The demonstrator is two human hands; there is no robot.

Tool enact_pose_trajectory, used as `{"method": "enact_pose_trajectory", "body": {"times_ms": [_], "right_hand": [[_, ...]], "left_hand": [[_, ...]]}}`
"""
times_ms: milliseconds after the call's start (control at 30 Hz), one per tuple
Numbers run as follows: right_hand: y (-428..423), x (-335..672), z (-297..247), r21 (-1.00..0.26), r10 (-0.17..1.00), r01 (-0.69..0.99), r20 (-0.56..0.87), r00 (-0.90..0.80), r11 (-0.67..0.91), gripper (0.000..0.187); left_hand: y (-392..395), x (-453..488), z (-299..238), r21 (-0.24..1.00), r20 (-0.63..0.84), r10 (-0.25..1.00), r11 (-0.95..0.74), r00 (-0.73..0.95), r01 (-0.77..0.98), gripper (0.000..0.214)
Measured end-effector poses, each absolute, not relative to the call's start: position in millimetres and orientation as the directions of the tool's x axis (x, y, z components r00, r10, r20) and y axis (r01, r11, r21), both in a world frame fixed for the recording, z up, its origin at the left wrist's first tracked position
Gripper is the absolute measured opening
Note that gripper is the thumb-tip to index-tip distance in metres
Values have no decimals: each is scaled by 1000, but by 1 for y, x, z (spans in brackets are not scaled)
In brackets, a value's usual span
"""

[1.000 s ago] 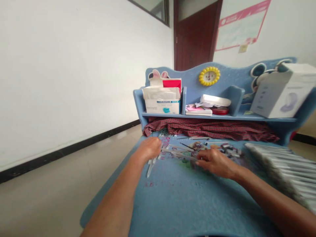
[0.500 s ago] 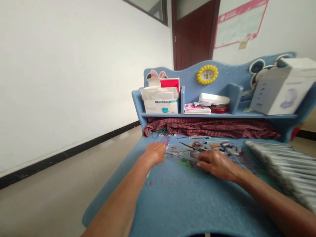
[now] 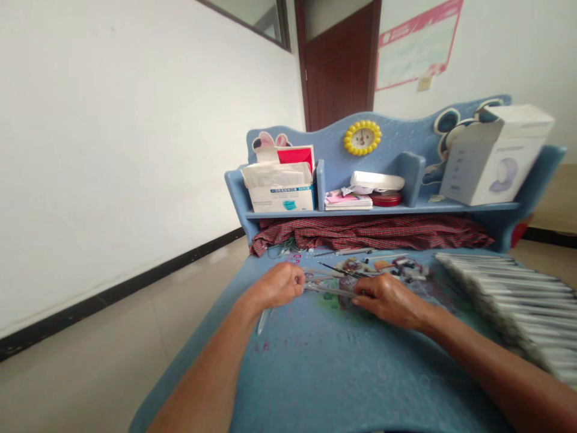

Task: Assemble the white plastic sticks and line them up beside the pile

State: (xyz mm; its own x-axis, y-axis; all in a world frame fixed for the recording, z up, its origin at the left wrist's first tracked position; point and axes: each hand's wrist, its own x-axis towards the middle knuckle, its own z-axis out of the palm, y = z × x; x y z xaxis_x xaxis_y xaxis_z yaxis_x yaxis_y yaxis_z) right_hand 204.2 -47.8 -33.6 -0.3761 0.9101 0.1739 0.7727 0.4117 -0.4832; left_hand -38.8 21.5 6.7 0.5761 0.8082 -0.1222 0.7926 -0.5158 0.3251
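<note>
Over the middle of the blue table, my left hand [image 3: 280, 286] is closed around slim clear tubes that look like pen barrels. The end of one tube [image 3: 262, 322] sticks out below that hand. To the right, my right hand [image 3: 383, 299] is closed, with its fingertips pinching the end of another thin clear tube [image 3: 334, 291] that spans the gap between both hands. Thin dark rods [image 3: 336, 268] like pen refills lie just beyond my right fingers; I cannot tell whether they are held. Small black and white pieces [image 3: 415, 269] are scattered behind my right hand.
A large stack of grey-white tubes [image 3: 514, 307] covers the table's right side. Red checked cloth [image 3: 374, 231] lies under the shelf [image 3: 288, 214]. The shelf bears a mask box [image 3: 279, 197], papers [image 3: 347, 201], a red round tin [image 3: 386, 199] and a white carton [image 3: 491, 159].
The view has swung slightly, so the furniture appears further left. My left hand has turned a little, and the tube end below it shows more clearly. My right hand stays closed near the tube.
</note>
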Motion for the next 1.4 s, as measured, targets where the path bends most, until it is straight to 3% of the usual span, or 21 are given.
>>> {"method": "enact_pose_trajectory", "body": {"times_ms": [300,600,967,1300,1400], "right_hand": [[-48,206,-35,-524,900,735,183,-396,430,18],[-49,206,-36,-785,895,484,192,-404,387,24],[-55,195,-36,-699,883,541,339,-325,468,27],[-52,197,-33,-659,863,557,385,-327,506,23],[-47,199,-27,-592,856,620,394,-335,515,19]], "left_hand": [[19,-34,9,600,-66,770,-478,635,642,13],[19,-43,14,901,-5,803,-254,596,351,22],[15,-37,14,977,18,845,-128,534,170,21],[15,-37,20,930,-44,824,-172,565,324,26],[21,-36,20,906,-72,850,-163,522,391,25]]}}
